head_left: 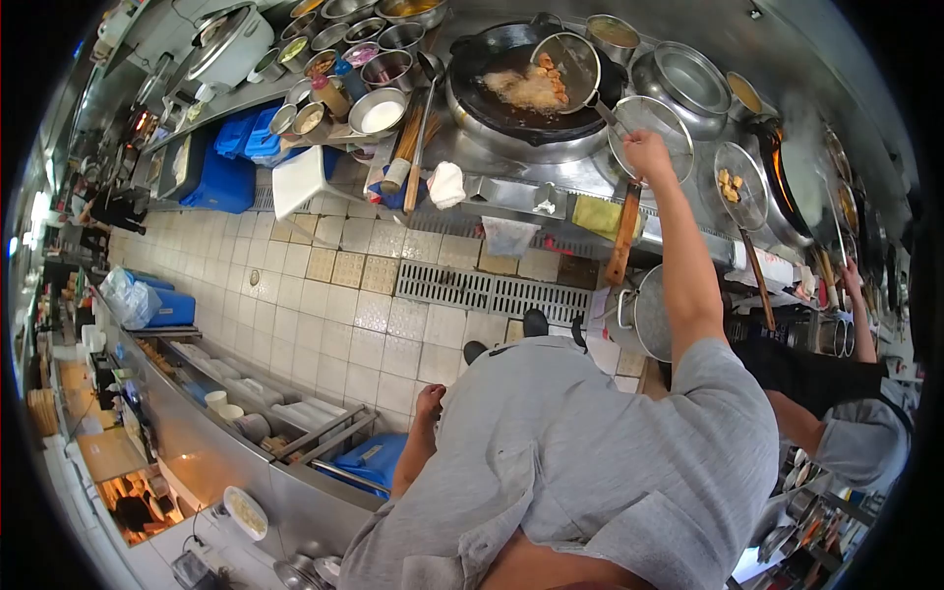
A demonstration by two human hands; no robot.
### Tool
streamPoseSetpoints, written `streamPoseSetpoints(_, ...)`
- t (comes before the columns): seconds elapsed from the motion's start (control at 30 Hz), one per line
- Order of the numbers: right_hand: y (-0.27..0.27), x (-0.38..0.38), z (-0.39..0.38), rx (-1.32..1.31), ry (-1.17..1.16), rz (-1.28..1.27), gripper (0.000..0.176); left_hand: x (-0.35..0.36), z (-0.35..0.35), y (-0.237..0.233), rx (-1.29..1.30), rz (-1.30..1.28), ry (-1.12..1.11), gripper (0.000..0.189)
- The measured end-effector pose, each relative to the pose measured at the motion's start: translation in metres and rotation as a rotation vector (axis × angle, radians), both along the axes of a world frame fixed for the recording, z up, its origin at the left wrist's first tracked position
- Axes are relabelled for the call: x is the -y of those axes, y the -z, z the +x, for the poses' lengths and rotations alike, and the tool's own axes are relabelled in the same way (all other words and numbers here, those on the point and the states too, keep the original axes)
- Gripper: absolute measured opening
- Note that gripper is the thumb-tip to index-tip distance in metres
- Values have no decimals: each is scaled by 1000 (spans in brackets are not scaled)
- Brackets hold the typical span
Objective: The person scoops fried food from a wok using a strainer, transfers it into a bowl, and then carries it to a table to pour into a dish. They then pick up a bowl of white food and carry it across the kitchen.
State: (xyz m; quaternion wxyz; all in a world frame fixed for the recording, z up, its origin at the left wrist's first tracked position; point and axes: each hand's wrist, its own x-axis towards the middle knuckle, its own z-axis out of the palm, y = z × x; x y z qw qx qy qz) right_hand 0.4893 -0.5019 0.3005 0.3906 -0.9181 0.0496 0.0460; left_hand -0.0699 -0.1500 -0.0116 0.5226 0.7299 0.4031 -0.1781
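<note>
My right hand [646,157] is closed on the handle of a wire-mesh skimmer [580,59]. The skimmer's bowl is over the black wok [482,49], with browned fried pieces [549,74] at it. Foaming oil [521,90] bubbles around more pieces in the wok. Right under my hand lies a second round strainer [674,133], and a wooden handle [624,236] runs from there over the stove's front edge. My left hand [430,401] hangs low by my side with its fingers curled in, away from the counter.
Right of the wok stand a metal pot [693,74] and a strainer with fried pieces [730,185]. Several seasoning bowls [379,112] crowd the left counter. A large pot [654,315] is beside me. Another person's arm [860,315] works at the right. Behind me runs a steel counter [206,433].
</note>
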Motion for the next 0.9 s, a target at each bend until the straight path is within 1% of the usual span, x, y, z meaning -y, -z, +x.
streamPoseSetpoints(0.03, 0, 7, 2, -2, 0, 8, 19, -2, -9, 18, -11, 43, -3, 23)
streamPoseSetpoints(0.13, -1, 9, -4, 12, 3, 21, 19, -3, -25, 47, -24, 25, -11, 30)
streamPoseSetpoints(0.17, -2, 10, -9, 20, 6, 24, 19, -4, -30, 56, -15, 13, -22, 29)
streamPoseSetpoints(0.27, 8, 18, -14, 68, 69, 42, 20, -2, -37, 66, -12, -3, -35, 28)
streamPoseSetpoints(0.3, 10, 20, -19, 94, 46, 34, 19, -1, -33, 50, -27, 8, -29, 28)
streamPoseSetpoints(0.33, 12, 22, -24, 121, 24, 26, 19, 0, -32, 46, -42, 19, -22, 29)
streamPoseSetpoints(0.43, 26, 30, -21, 211, -34, 23, 19, -4, -25, 38, 54, 138, 102, 29)
streamPoseSetpoints(0.47, 32, 34, -20, 194, -23, 55, 19, -3, -25, 36, 15, 106, 71, 29)
streamPoseSetpoints(0.5, 32, 34, -22, 178, -11, 87, 19, 0, -14, 14, -24, 75, 41, 29)
streamPoseSetpoints(0.53, 18, 28, -30, 114, 29, 147, 18, 3, -4, -6, -63, 43, 12, 29)
streamPoseSetpoints(0.57, 11, 25, -33, 52, 68, 208, 18, 4, 1, -15, -66, 22, -5, 28)
streamPoseSetpoints(0.6, 16, 28, -31, 83, 66, 183, 18, 5, 6, -20, -68, 2, -23, 28)
streamPoseSetpoints(0.63, 27, 31, -27, 114, 62, 159, 18, 5, 9, -22, -69, -19, -42, 28)
streamPoseSetpoints(0.67, 34, 32, -24, 146, 57, 134, 18, 4, 10, -20, -64, -31, -14, 28)
streamPoseSetpoints(0.73, 40, 32, -24, 298, 48, -9, 18, 0, 12, -17, -55, -55, 39, 29)
streamPoseSetpoints(0.77, 44, 33, -23, 372, 41, -82, 18, 3, 11, -15, -32, -36, 6, 29)
streamPoseSetpoints(0.83, 42, 34, -21, 307, 69, -18, 19, 11, 13, -21, 15, 3, -55, 29)
streamPoseSetpoints(0.9, 36, 35, -20, 281, 98, 38, 21, 14, 17, -31, -20, 19, 2, 29)
